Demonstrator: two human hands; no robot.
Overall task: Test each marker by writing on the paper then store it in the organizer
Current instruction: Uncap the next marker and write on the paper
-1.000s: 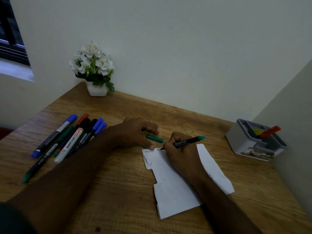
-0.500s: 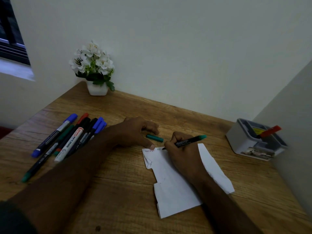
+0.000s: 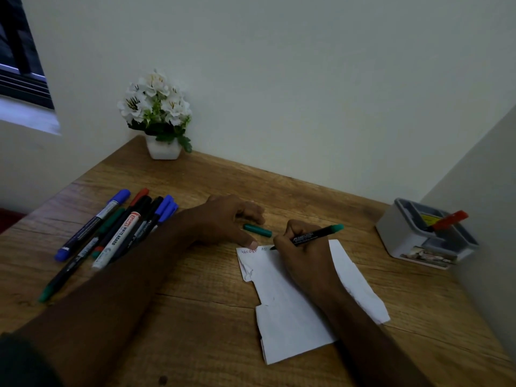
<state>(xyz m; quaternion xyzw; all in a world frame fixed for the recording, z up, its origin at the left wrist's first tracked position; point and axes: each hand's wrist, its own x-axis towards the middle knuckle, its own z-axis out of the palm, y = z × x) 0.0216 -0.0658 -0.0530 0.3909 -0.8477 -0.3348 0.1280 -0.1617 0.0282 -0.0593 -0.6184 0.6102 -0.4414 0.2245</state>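
My right hand (image 3: 303, 256) grips a black marker with a green end (image 3: 315, 235), its tip on the top edge of the torn white paper (image 3: 282, 303). Red and green letters run along that edge. My left hand (image 3: 223, 219) rests on the desk with its thumb pressing the paper's top left corner. The marker's green cap (image 3: 257, 230) lies on the wood between my hands. Several capped markers (image 3: 117, 233) lie in a loose bunch at the left. A grey organizer (image 3: 413, 233) at the right holds a red-capped marker (image 3: 446, 220).
A white pot of white flowers (image 3: 159, 118) stands at the desk's back left corner against the wall. A side wall closes off the right behind the organizer. The wooden desk (image 3: 195, 303) has bare wood in front of my left arm.
The marker tip has crept slightly right along the paper's top edge as green letters appear. My left hand stays put.
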